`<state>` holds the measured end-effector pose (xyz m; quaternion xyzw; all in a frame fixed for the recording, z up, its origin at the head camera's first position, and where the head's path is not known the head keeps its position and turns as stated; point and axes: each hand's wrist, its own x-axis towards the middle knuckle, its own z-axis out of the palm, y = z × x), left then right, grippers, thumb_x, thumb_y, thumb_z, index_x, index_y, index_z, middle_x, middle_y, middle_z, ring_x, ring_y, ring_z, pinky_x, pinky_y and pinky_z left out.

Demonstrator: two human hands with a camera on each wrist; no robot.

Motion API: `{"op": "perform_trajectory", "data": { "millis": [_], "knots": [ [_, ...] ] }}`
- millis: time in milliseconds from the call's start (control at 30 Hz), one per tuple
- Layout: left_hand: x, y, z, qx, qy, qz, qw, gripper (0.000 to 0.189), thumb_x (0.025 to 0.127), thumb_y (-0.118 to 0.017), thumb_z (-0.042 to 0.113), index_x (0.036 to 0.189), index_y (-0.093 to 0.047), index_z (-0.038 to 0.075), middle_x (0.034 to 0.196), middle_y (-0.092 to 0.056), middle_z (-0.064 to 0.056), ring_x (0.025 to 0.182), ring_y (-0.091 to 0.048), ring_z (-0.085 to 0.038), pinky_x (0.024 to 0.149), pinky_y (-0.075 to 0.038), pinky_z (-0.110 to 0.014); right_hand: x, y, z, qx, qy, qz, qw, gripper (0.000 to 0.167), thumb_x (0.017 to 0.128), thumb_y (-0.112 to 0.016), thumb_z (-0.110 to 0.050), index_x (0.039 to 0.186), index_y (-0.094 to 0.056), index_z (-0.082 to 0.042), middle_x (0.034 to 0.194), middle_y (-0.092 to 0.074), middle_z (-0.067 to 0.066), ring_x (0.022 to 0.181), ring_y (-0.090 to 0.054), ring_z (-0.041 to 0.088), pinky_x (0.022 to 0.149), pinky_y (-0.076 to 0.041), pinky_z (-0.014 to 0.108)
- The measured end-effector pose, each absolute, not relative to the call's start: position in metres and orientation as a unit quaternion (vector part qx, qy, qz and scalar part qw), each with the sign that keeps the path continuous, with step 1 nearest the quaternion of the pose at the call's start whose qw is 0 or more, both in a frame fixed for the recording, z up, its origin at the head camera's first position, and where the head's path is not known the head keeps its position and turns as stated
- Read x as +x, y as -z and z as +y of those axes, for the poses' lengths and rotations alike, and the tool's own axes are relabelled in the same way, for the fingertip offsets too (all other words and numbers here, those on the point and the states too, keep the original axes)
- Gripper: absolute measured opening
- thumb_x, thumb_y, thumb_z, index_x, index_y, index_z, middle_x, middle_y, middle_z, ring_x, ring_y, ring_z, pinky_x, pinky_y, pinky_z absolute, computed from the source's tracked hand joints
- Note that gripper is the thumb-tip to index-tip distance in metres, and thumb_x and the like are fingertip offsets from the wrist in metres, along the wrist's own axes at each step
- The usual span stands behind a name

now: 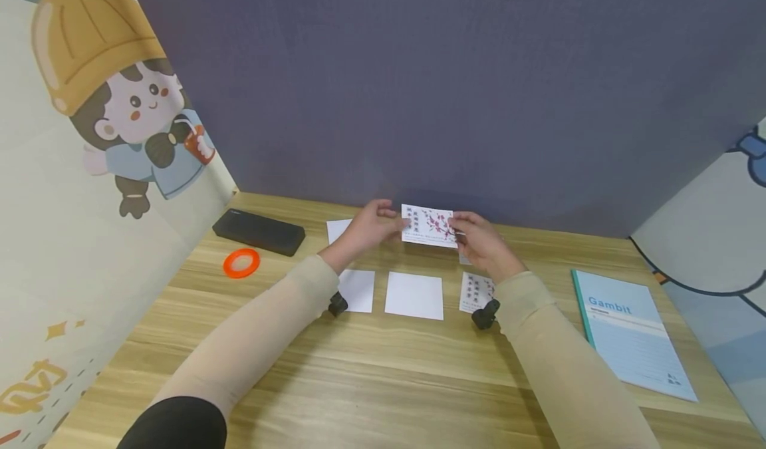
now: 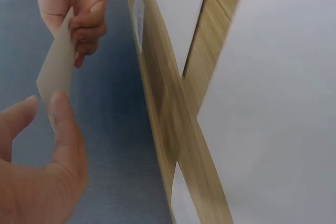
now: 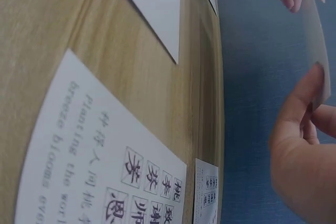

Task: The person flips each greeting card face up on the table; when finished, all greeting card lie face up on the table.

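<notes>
A white card [image 1: 427, 234] printed with dark characters and red blossom branches is raised above the table, its printed side towards the head camera. My right hand [image 1: 481, 241] pinches its right edge between thumb and fingers. At the card's left edge is my left hand [image 1: 369, 231], its thumb tip overlapping the card and its other fingers spread beside it. The left wrist view shows the blank back of the card [image 2: 56, 69] between the two hands. Below lie blank white cards [image 1: 414, 295] and a printed card [image 1: 475, 291], partly covered by the right wrist.
More cards lie at the back, including a white one [image 1: 338, 228] behind the left arm. An orange tape roll [image 1: 242, 263] and a black case [image 1: 259, 231] are on the left. On the right lies a notebook [image 1: 634, 336]. A dark panel [image 1: 419, 90] rises behind the table.
</notes>
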<state>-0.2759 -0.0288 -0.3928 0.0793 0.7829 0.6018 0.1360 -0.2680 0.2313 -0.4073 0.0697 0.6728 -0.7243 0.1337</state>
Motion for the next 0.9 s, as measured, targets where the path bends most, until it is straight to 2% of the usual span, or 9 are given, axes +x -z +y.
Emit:
{"op": "perform_trajectory", "data": {
  "millis": [167,333,400,567,733,833,900],
  "knots": [
    [-0.276,0.394,-0.029,0.070,-0.605,0.778,0.154,0.084,0.099,-0.079,0.028,0.164,-0.033,0.003,0.153,-0.058,-0.016,0.112,-0.075,-0.038,0.111,-0.058,-0.048,-0.267,0.407,0.228,0.067,0.719,0.679,0.128,0.013,0.113,-0.051,-0.017,0.126,-0.052,-0.017,0.110,-0.055,-0.006,0.094,-0.054,0.008,0.076,-0.046,0.018],
    [-0.278,0.398,-0.029,0.072,-0.599,0.782,0.155,0.076,0.100,-0.077,0.024,0.161,-0.038,-0.001,0.147,-0.062,-0.020,0.090,-0.073,-0.020,0.107,-0.061,-0.047,-0.267,0.408,0.224,0.068,0.704,0.696,0.125,0.018,0.113,-0.052,-0.019,0.131,-0.052,-0.015,0.108,-0.057,-0.006,0.091,-0.054,0.007,0.074,-0.046,0.018],
    [-0.280,0.400,-0.029,0.071,-0.596,0.785,0.154,0.072,0.100,-0.077,0.022,0.159,-0.041,-0.003,0.144,-0.064,-0.020,0.085,-0.070,-0.014,0.105,-0.062,-0.047,-0.268,0.408,0.222,0.071,0.696,0.704,0.123,0.026,0.113,-0.052,-0.020,0.138,-0.051,-0.012,0.109,-0.056,-0.006,0.091,-0.053,0.008,0.074,-0.045,0.018],
    [-0.282,0.403,-0.030,0.063,-0.585,0.794,0.151,0.061,0.100,-0.077,0.020,0.149,-0.050,-0.003,0.136,-0.067,-0.019,0.083,-0.069,-0.014,0.103,-0.063,-0.046,-0.272,0.411,0.218,0.073,0.668,0.731,0.121,0.044,0.114,-0.051,-0.022,0.153,-0.043,-0.006,0.112,-0.054,-0.003,0.094,-0.052,0.009,0.078,-0.049,0.018],
    [-0.283,0.402,-0.030,0.057,-0.570,0.806,0.152,0.055,0.100,-0.076,0.019,0.145,-0.053,-0.003,0.133,-0.069,-0.020,0.085,-0.069,-0.014,0.100,-0.064,-0.042,-0.275,0.414,0.217,0.064,0.624,0.768,0.127,0.053,0.111,-0.056,-0.024,0.157,-0.039,-0.002,0.124,-0.056,0.004,0.092,-0.057,0.011,0.081,-0.055,0.021],
    [-0.288,0.403,-0.030,0.054,-0.560,0.812,0.156,0.053,0.100,-0.076,0.017,0.144,-0.054,-0.003,0.133,-0.070,-0.019,0.086,-0.069,-0.014,0.098,-0.064,-0.040,-0.275,0.415,0.217,0.062,0.598,0.787,0.135,0.058,0.110,-0.059,-0.025,0.159,-0.037,-0.002,0.133,-0.056,0.009,0.094,-0.059,0.013,0.085,-0.059,0.025],
    [-0.291,0.402,-0.029,0.054,-0.552,0.817,0.160,0.053,0.100,-0.076,0.017,0.144,-0.054,-0.003,0.132,-0.070,-0.019,0.084,-0.069,-0.014,0.099,-0.064,-0.040,-0.274,0.414,0.217,0.063,0.583,0.798,0.139,0.060,0.110,-0.060,-0.026,0.159,-0.037,-0.003,0.133,-0.056,0.011,0.094,-0.060,0.015,0.089,-0.061,0.029]
  ]
}}
